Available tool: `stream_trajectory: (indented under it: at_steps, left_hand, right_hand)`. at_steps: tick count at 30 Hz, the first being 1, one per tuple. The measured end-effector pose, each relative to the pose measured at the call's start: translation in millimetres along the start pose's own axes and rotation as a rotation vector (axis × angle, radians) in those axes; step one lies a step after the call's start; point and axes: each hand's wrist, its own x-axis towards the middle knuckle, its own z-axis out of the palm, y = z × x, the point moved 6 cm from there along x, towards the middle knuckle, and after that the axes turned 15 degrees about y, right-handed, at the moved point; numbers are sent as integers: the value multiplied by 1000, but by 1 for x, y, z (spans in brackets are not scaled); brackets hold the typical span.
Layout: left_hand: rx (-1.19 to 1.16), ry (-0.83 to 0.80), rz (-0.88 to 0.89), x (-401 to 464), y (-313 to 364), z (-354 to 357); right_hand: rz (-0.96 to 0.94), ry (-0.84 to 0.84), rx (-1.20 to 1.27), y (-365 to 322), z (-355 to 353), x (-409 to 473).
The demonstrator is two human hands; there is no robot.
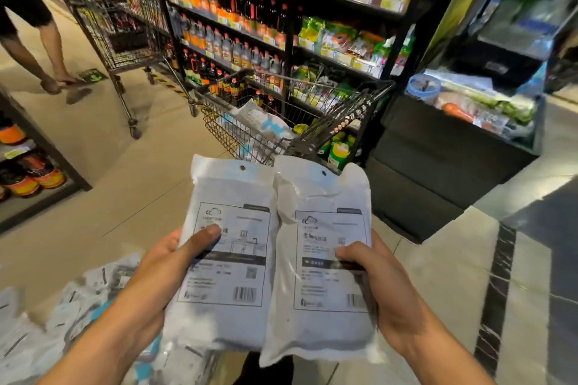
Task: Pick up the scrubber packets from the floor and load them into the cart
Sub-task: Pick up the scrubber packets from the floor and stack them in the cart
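Observation:
My left hand (162, 272) grips a white scrubber packet (228, 197) with a printed label, thumb on its front. My right hand (387, 291) grips a second white scrubber packet (319, 316), which overlaps the first one's right edge. Both packets are held upright in front of me, above the floor. Ahead stands a wire cart (237, 134) with several white packets (266, 125) lying in its basket. More scrubber packets (68, 316) lie scattered on the floor at the lower left, partly hidden by my left forearm.
Shelves of bottles and bagged goods (250, 19) rise behind the cart. A second, taller cart (119, 28) stands at the back left, near a person's legs (34, 53). A chilled display case (469, 122) is on the right, a low shelf (28, 166) on the left.

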Motion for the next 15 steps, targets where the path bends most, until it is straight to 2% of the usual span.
stream_trajectory:
  at_steps: [4, 10, 15]
  left_hand:
    - [-42, 8, -14, 52, 29, 37]
    - [-80, 32, 30, 133, 89, 90]
    - [-116, 52, 10, 188, 124, 130]
  right_hand:
    - [3, -74, -14, -40, 18, 69]
    - [-39, -66, -84, -105, 43, 169]
    - [3, -86, -55, -147, 54, 243]
